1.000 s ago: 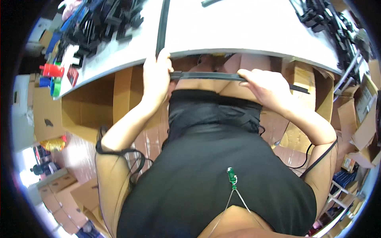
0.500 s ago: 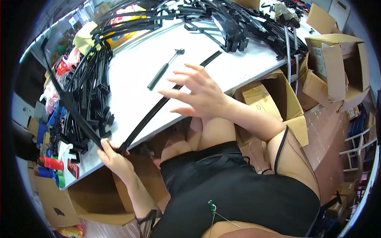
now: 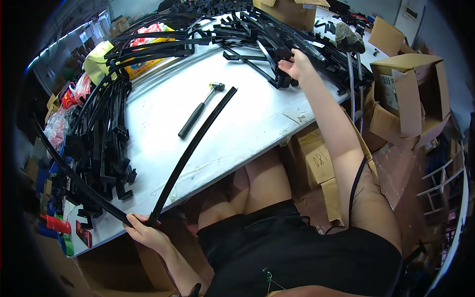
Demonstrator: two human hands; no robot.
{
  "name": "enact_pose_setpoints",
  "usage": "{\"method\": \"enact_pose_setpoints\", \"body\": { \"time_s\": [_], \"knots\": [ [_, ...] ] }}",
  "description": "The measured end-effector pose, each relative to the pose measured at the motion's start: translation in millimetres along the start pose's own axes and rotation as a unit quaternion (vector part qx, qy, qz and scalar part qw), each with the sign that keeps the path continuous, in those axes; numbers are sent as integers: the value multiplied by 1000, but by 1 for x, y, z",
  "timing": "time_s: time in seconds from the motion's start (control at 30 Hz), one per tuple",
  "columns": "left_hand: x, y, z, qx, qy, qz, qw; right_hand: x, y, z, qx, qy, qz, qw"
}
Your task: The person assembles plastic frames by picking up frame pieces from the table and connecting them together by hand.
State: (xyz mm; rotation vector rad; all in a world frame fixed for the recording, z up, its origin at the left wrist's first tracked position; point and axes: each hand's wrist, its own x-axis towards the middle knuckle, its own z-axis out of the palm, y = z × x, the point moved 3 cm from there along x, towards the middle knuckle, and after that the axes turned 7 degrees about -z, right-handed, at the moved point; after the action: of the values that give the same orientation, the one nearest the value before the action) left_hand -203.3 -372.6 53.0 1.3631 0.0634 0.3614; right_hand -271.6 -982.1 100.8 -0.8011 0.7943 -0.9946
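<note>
My left hand [image 3: 149,236] is closed at the table's near left edge around the meeting ends of two long black strips. One black strip [image 3: 190,148] runs from it across the white table towards the middle; the other black strip [image 3: 76,179] curves away to the upper left. Whether they are joined is hidden by my fingers. My right arm reaches far out, and my right hand [image 3: 300,67] has its fingers curled at the block-shaped end of a black piece [image 3: 283,79] in the far pile. A hammer [image 3: 200,111] with a dark handle lies on the table.
Black strips with brackets [image 3: 101,143] are heaped at the left, and more strips [image 3: 257,37] lie along the back. Open cardboard boxes [image 3: 410,94] stand at the right. Another carton [image 3: 316,158] sits below the table edge. A red object [image 3: 58,223] is at the left corner.
My right hand has moved from above the middle of the table to the far pile. My left hand still holds the strips. The view has shifted, so the table sits lower.
</note>
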Motion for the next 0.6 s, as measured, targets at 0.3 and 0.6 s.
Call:
{"method": "enact_pose_setpoints", "body": {
  "time_s": [0.3, 0.6],
  "knots": [
    [0, 1, -10, -8, -25, -14, 1000, 36, -10, 34, 58, -44, 58, 996],
    [-5, 6, -13, 19, -19, -18, 999, 29, -7, 54, 130, -120, 134, 975]
  ]
}}
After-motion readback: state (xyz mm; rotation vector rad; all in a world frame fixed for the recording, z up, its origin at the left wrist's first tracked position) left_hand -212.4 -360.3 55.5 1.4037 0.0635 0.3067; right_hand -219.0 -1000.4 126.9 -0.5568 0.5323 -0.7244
